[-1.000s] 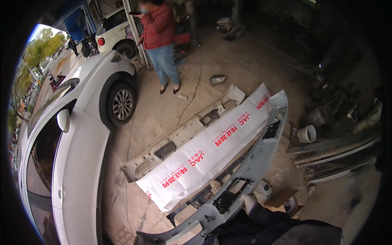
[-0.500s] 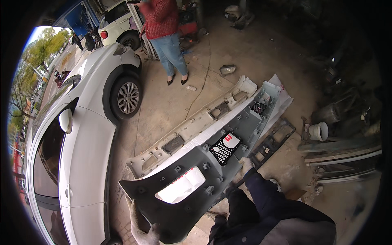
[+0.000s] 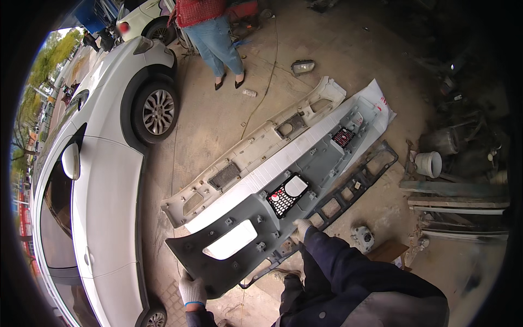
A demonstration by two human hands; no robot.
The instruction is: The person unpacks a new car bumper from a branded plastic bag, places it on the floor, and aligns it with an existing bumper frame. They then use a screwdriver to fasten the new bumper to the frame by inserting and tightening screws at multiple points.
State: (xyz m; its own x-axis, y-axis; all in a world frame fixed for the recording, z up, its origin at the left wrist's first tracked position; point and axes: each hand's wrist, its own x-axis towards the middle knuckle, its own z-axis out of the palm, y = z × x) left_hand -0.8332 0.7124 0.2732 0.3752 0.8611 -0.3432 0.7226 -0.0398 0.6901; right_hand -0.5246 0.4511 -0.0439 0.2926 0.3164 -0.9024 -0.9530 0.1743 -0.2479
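Two cars: a white one left of the left hand, another far beyond. One long grey bumper stretches ahead from the left fingers, which grip its near end; the right hand is at its side edge, its exact hold unclear. It is probably light, bendy and easily scratched, best held toward both ends. Farther from the fingers: one pale bumper, one white sheet between. Past the right fingers: one black frame, one bucket. Well ahead: one headlight.

Holding grey panel over white sheet, with gloved left hand at one end, right hand at near edge.
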